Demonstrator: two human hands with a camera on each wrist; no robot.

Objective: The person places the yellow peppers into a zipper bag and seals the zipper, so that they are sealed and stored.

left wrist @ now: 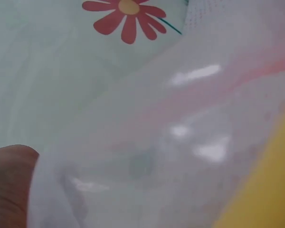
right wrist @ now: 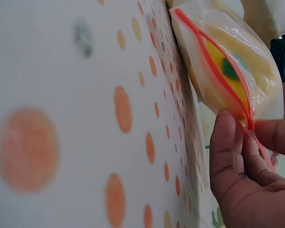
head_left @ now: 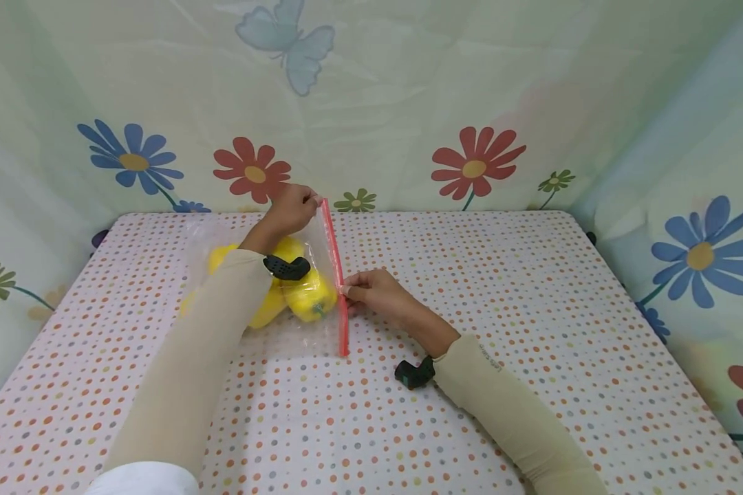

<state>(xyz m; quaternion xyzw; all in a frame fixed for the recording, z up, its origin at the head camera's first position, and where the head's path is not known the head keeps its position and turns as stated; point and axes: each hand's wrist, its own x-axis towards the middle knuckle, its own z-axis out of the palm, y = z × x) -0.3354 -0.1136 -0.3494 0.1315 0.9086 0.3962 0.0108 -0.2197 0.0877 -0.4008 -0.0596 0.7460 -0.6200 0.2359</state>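
A clear zip bag (head_left: 300, 340) with a red zip strip (head_left: 344, 333) lies toward the left of the table. Several yellow bell peppers (head_left: 309, 295) are inside; one has a green stem end turned to the zip. At the far end of the strip, my left hand (head_left: 292, 208) pinches the bag's corner. Partway along it, my right hand (head_left: 378, 294) pinches the zip between thumb and fingers. In the right wrist view, the two red zip edges (right wrist: 209, 54) stand apart on one side of that pinch. My left forearm hides part of the bag.
A white cloth with coloured dots covers the table (head_left: 532, 295). Behind it and at both sides hangs a curtain (head_left: 378, 96) printed with flowers and a butterfly. Black wrist devices (head_left: 415, 372) sit on both wrists.
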